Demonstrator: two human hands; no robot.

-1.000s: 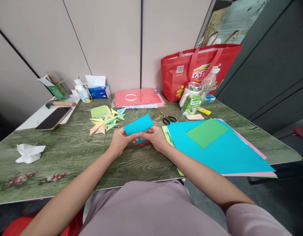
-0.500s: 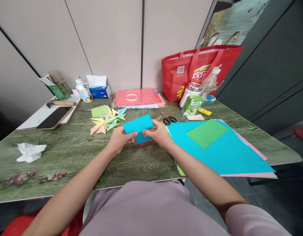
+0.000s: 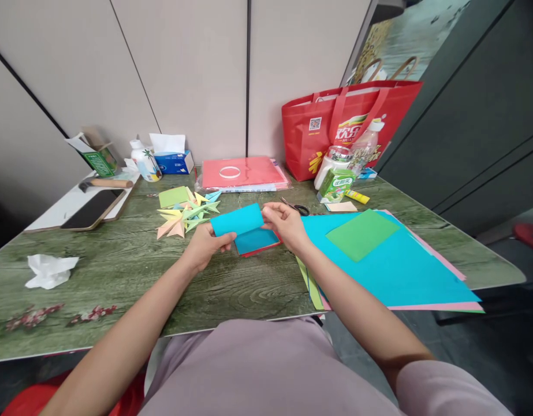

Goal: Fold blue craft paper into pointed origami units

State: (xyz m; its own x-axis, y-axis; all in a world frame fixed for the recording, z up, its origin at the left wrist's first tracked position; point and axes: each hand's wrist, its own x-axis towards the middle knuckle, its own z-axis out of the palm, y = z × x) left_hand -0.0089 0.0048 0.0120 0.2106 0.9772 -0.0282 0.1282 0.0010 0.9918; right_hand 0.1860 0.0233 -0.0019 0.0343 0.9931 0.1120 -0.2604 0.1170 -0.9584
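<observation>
A sheet of blue paper [image 3: 238,219], folded into a narrow rectangle, is held up over the table. My left hand [image 3: 204,245] grips its left end, with the thumb across the front. At the right end, the bent fingers of my right hand [image 3: 286,224] pinch the paper's edge; their exact contact is partly hidden. Just below lies a small stack of blue and red paper [image 3: 256,241]. Beyond my left hand is a pile of folded paper pieces [image 3: 186,215] in yellow, green, peach and blue. Black-handled scissors [image 3: 301,210] lie behind my right hand, partly covered by it.
Large coloured sheets [image 3: 409,277], topped by a green piece [image 3: 362,234], cover the table's right side. At the back stand a red bag [image 3: 305,138], a drink carton [image 3: 336,185] and a tissue box [image 3: 174,162]. A phone [image 3: 93,209] and crumpled tissue [image 3: 52,270] lie left.
My right hand has shifted its grip from the paper's lower front to its right edge, the thumb lifting off the front. More of the stack below shows. The view has shifted slightly.
</observation>
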